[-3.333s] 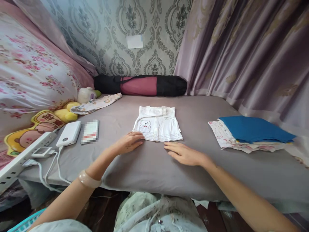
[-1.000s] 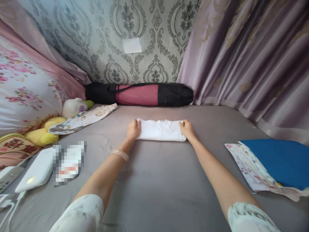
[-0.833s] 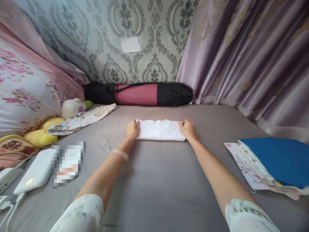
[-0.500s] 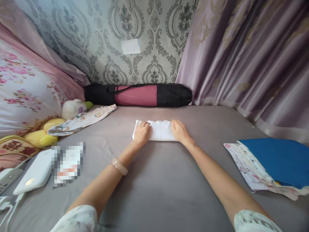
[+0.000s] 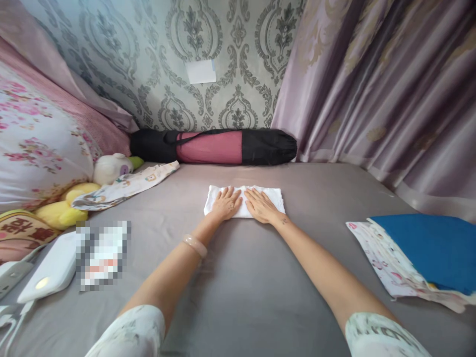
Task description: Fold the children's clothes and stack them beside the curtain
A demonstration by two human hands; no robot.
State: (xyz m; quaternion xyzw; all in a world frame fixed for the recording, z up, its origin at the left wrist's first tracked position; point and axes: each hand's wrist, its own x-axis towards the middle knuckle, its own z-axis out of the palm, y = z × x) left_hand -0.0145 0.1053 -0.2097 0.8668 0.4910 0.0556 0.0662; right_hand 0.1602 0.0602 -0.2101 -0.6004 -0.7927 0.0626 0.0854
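Note:
A small white garment (image 5: 273, 197), folded into a narrow band, lies on the grey bed sheet (image 5: 238, 277) ahead of me. My left hand (image 5: 226, 202) rests flat on its left half with fingers stretched out. My right hand (image 5: 260, 205) lies flat beside it on the middle of the garment, fingers also spread. The two hands nearly touch. Only the garment's ends and far edge show around them.
A stack of folded clothes with a blue piece on top (image 5: 424, 245) lies at the right. A black and pink rolled bag (image 5: 213, 146) rests against the wall. A printed cloth (image 5: 126, 185), plush toys (image 5: 107, 168) and a white power bank (image 5: 46, 270) sit at the left.
The spread-out garment was folded into a narrow band. My hands, first gripping its two ends, have slid inward and now press flat on its middle.

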